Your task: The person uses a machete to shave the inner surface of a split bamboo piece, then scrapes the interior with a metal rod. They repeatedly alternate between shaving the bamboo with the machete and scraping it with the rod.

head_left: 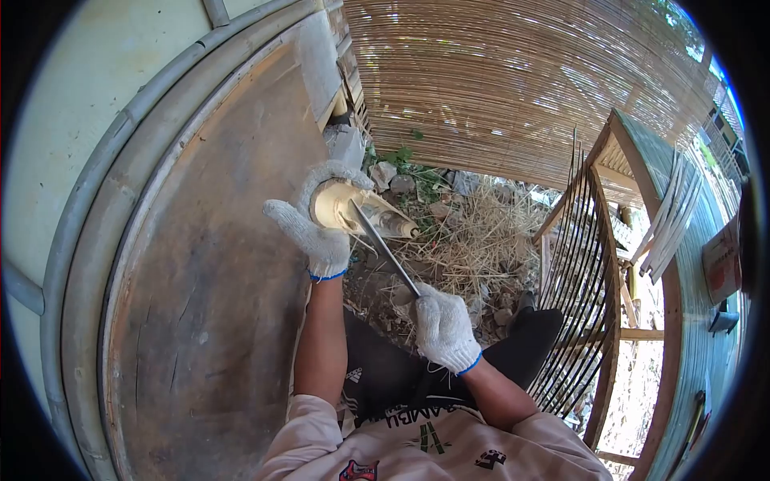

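My left hand [314,228], in a white knitted glove with a blue cuff edge, grips a pale, rounded piece of wood or bamboo [330,207], its thumb sticking out to the left. A greyish part of it tapers to the right, ending in a small tip. My right hand [443,325], gloved alike, is closed around the lower end of a long, narrow metal blade [385,248]. The blade slants up to the left, and its far end meets the pale piece. The handle is hidden inside my right glove.
A worn brown wooden board [216,240] stands close on the left, edged by grey bamboo poles [72,264]. Stones and dry shavings [481,232] litter the ground ahead. A bamboo screen [481,80] hangs behind. On the right is a slatted wooden frame [589,297] beside a greenish bench top [702,240].
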The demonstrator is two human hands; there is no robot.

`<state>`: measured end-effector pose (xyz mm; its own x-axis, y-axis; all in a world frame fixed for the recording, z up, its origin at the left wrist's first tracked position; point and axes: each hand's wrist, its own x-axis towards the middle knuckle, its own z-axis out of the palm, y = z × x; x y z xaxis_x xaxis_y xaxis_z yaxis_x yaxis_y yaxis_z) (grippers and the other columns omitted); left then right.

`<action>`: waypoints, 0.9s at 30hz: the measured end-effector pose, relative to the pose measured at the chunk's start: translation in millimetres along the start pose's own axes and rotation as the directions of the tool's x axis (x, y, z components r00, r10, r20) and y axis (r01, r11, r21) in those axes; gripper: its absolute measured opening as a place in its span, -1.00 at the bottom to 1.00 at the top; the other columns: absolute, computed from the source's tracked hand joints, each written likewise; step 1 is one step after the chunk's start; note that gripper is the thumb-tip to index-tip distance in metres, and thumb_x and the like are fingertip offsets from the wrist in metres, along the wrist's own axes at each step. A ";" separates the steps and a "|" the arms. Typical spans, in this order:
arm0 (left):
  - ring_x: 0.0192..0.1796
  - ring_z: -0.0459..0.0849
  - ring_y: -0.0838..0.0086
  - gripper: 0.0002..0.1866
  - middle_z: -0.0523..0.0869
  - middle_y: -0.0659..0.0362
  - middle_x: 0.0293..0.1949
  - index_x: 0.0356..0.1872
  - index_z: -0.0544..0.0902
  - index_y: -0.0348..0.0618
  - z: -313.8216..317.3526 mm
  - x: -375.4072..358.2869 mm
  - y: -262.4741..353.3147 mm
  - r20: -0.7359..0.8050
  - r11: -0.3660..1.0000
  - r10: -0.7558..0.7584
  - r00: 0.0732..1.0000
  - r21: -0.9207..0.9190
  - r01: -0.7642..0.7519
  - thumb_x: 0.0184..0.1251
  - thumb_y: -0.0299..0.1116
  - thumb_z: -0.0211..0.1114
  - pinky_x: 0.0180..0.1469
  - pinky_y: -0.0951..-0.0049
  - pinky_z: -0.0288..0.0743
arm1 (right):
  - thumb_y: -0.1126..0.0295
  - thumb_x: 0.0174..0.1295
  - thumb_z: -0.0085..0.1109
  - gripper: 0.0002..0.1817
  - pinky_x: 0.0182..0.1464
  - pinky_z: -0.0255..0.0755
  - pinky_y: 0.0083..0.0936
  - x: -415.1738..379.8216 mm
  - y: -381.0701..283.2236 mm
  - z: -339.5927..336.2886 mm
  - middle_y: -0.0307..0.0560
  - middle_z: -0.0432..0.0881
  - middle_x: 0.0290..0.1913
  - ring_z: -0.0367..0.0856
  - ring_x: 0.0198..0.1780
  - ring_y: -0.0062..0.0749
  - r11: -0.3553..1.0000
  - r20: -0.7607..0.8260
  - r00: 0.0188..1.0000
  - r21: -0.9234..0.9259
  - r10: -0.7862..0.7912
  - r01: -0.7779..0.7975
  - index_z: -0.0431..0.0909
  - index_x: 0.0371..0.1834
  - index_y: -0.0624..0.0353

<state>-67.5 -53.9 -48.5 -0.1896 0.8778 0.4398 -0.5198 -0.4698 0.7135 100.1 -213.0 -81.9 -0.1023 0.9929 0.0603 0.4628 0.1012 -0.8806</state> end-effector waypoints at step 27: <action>-0.10 0.65 0.30 0.15 0.72 0.06 -0.19 -0.08 0.63 -0.31 4.5 3.2 -7.6 -0.012 0.992 -0.119 0.993 -0.028 0.119 0.36 0.61 -0.68 0.18 0.34 0.49 | 0.33 0.33 0.08 -0.81 -0.23 0.58 -0.11 3.0 9.8 -6.6 0.12 0.67 -0.24 0.71 -0.28 0.06 0.977 0.001 0.989 -0.157 -0.148 0.146 0.62 -0.21 0.20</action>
<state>-60.3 -47.9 -50.1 -0.1364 0.9288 0.3447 -0.5619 -0.3590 0.7452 110.2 -208.6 -87.3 -0.1705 0.9669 0.1896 0.5755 0.2539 -0.7773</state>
